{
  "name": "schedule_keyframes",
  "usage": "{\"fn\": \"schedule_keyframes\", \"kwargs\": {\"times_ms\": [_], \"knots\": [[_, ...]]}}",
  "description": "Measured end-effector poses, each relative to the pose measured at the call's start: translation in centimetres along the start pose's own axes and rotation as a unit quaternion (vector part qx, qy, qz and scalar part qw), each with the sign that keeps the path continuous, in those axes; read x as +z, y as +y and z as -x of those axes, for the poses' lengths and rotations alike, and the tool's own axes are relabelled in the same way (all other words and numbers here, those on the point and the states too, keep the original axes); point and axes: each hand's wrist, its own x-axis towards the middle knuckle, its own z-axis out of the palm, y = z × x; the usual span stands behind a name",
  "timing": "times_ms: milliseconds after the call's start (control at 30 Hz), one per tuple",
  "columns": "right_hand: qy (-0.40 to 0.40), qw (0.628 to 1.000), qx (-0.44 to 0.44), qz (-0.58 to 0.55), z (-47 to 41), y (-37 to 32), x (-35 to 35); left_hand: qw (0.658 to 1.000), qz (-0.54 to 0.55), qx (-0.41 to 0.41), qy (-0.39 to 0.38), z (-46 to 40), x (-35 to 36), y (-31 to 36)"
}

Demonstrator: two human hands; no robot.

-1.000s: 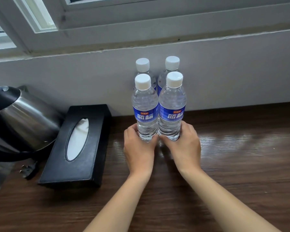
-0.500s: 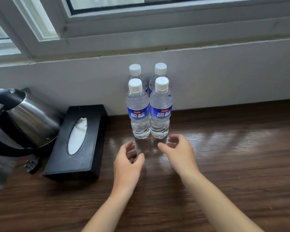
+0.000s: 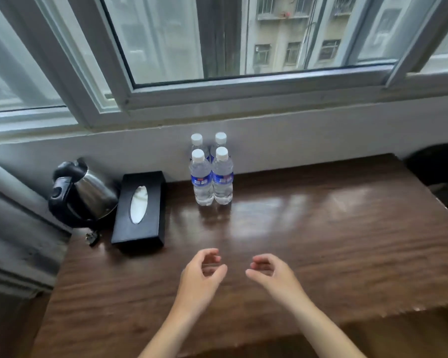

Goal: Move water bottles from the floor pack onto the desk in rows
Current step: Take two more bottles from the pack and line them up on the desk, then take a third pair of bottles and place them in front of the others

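Four upright clear plastic water bottles (image 3: 212,177) stand well ahead of both hands, left hand (image 3: 201,276) and right hand (image 3: 273,276), loosely curled and empty over the dark wooden surface (image 3: 321,241).

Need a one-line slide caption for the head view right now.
Both empty hands, left hand and right hand, hover over the desk before four upright water bottles.

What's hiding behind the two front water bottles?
Behind the two front bottles stand two more bottles, close to the wall. Only their white caps and shoulders show; the front pair covers their lower parts, so their labels cannot be seen.
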Motion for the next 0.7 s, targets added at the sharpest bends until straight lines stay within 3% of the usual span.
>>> {"fn": "schedule_keyframes", "kwargs": {"times_ms": [233, 700], "knots": [[0.001, 0.995, -0.01, 0.103, 12.4, -0.3, -4.3, 0.995, -0.069, 0.008, -0.069, 10.1, 1.3, 2.9], [0.078, 0.992, 0.094, 0.022, 26.5, 8.6, -12.2, 0.955, -0.187, 0.012, -0.231, 21.1, 10.2, 3.0]]}}
